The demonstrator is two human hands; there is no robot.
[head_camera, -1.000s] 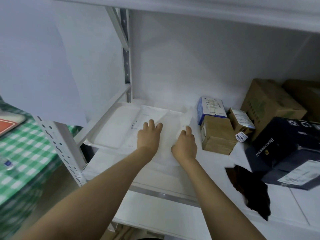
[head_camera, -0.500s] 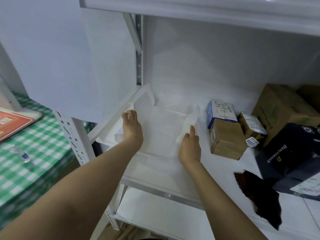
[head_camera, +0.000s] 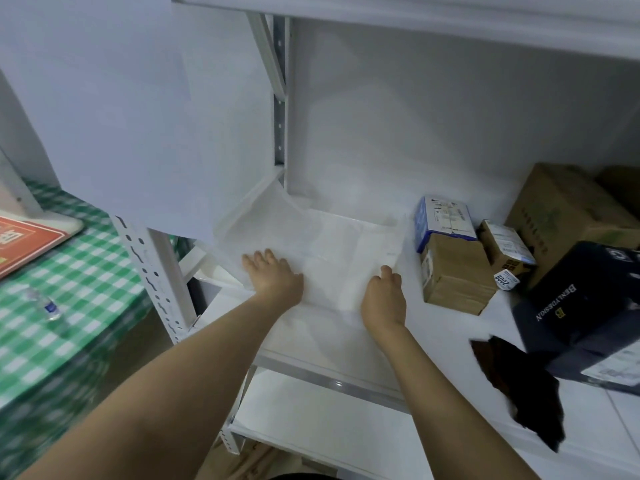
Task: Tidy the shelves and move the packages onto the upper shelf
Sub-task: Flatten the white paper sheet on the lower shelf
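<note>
We see a flat white plastic package (head_camera: 332,258) lying at the left end of a white metal shelf (head_camera: 450,344). Its far left corner curls up beside the white perforated upright (head_camera: 280,109). The left hand (head_camera: 273,282) rests on the package's near left part, fingers straight and spread, gripping nothing. The right hand (head_camera: 384,299) sits at the package's right edge with fingers curled; we cannot tell whether they pinch it.

Just to the right stands a small brown cardboard box (head_camera: 453,282), with a blue-and-white carton (head_camera: 443,223) behind it. Further right are a large brown cardboard box (head_camera: 568,209) and a dark navy box (head_camera: 588,299). A dark brown cloth (head_camera: 519,386) lies near the front edge. The white upper shelf (head_camera: 415,15) runs overhead. Left of the rack, a surface under a green checked cloth (head_camera: 76,271) carries a red tray (head_camera: 24,240) and a small clear bottle (head_camera: 45,306).
</note>
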